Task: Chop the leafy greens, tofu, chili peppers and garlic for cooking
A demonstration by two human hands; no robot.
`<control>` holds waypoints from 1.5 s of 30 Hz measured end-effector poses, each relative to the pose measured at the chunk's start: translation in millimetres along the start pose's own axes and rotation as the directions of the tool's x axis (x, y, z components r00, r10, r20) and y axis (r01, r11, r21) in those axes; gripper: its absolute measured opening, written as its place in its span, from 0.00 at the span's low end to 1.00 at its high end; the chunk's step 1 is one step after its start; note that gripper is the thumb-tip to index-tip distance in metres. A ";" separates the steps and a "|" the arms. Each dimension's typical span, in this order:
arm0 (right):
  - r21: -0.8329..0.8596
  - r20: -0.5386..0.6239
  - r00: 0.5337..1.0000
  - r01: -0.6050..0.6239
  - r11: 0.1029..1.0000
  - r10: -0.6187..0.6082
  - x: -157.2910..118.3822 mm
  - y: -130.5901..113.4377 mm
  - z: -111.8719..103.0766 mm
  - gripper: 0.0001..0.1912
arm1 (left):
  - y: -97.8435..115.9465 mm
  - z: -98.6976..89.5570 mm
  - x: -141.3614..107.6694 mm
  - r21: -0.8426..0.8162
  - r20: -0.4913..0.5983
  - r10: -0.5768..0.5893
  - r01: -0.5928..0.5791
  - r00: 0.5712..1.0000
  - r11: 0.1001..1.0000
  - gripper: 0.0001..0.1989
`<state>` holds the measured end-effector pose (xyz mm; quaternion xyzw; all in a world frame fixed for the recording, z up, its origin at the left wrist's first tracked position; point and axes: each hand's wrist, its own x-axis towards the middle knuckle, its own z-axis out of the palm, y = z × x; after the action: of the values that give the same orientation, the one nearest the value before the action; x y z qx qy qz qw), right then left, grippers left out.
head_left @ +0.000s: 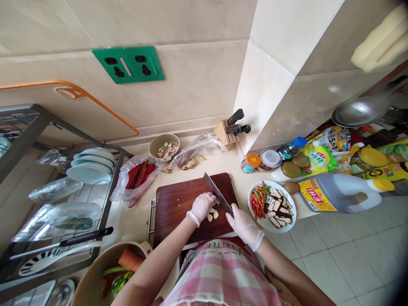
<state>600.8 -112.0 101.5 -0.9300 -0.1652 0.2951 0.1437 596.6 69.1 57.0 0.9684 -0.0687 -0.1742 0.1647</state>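
My right hand (244,227), in a clear glove, grips the handle of a kitchen knife (218,192); its broad blade slants up and left over a dark wooden cutting board (181,199). My left hand (203,208), also gloved, rests on the board just left of the blade. Its fingers are curled and closed beside the knife, hiding whatever is under them. Pale peeled garlic cloves (216,214) lie on the board between both hands. Close by on the right, a white plate (288,227) bears sliced mushrooms (279,208) and cut red and green peppers (259,202).
Behind the board are a basket of garlic (164,140), ginger (189,164) and a knife block (225,132). Bagged red peppers (140,174) and a dish rack (105,212) stand left, with a vegetable basket (92,272) in front. Jars and a large jug (344,191) line the right.
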 end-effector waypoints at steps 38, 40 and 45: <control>0.022 -0.058 0.998 -0.019 1.000 0.020 -5.3 11.3 1.3 0.11 | -0.3 -16.1 -0.4 0.177 0.018 0.006 -0.010 1.000 0.984 0.09; 0.031 -0.052 0.999 -0.007 0.999 0.008 -7.1 10.6 -3.9 0.10 | -1.0 -17.4 -4.3 0.190 0.021 -0.051 0.046 0.998 0.981 0.09; 0.002 -0.023 1.000 0.009 1.000 -0.009 -11.9 5.7 -22.3 0.08 | 1.3 -14.6 -4.8 0.249 0.116 -0.044 0.014 0.992 0.968 0.09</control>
<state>606.1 -125.6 122.8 -0.9325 -0.1676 0.2838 0.1481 597.3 73.1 71.9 0.9700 -0.0854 -0.2246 0.0356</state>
